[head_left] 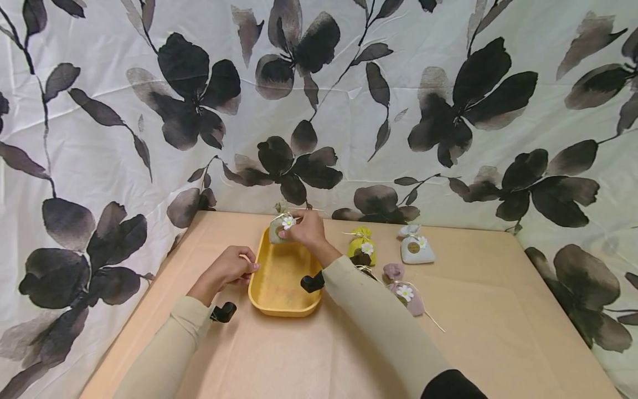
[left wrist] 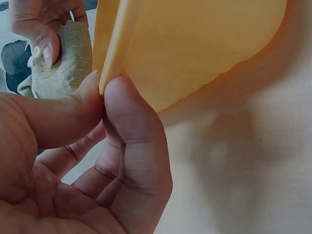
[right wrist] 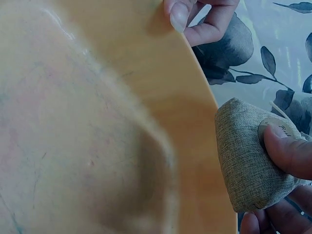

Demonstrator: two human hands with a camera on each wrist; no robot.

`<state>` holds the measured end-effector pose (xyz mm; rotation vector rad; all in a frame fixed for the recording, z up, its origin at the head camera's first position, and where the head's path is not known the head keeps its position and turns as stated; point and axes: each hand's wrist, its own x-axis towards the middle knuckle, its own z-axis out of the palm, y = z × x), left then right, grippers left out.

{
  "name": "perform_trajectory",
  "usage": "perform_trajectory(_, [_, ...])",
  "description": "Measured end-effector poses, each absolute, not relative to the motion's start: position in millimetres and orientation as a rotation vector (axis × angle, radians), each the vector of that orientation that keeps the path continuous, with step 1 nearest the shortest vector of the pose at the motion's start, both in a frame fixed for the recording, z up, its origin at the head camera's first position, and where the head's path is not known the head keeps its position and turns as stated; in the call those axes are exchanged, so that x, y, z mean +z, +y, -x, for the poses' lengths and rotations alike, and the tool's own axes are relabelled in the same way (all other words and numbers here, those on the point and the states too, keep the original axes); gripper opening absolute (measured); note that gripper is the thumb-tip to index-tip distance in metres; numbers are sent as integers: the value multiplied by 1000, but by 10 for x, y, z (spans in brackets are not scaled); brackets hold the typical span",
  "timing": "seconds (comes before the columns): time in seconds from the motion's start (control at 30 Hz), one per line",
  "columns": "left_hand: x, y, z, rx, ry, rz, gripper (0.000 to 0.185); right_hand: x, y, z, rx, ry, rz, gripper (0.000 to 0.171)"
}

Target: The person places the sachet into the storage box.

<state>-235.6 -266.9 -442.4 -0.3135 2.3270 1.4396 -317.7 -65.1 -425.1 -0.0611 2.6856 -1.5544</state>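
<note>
Where the worktop point(head_left: 498, 310) narrows toward the floral cloth, the left hand point(head_left: 230, 267) pinches the left rim of a yellow tray point(head_left: 286, 277), its grip closed on the thin edge between thumb and forefinger. A black wrist camera point(head_left: 312, 283) and the right forearm cover part of the tray's right side. Above the far-left corner is a grey-beige linen sachet point(head_left: 276, 234); whether it touches the rim I cannot tell. The right hand point(head_left: 306, 228) has it in a firm grip, the thumb masking part of the round label, so the lettering cannot be read whole; the right wrist view cuts off much of that hand. Further right is a yellow sachet point(head_left: 358, 249), then a dark brown bundle point(head_left: 361, 259) mostly hidden by the right sleeve, a mauve sachet point(head_left: 411, 299) partly behind its daisy, and a white sachet point(head_left: 417, 252).
</note>
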Motion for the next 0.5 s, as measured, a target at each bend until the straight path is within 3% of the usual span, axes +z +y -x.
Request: perform_trajectory(0.5, [-4417, -2676, 2348, 1443, 2328, 293, 12, -4385, -704, 3191, -1519, 2688, -42, 48])
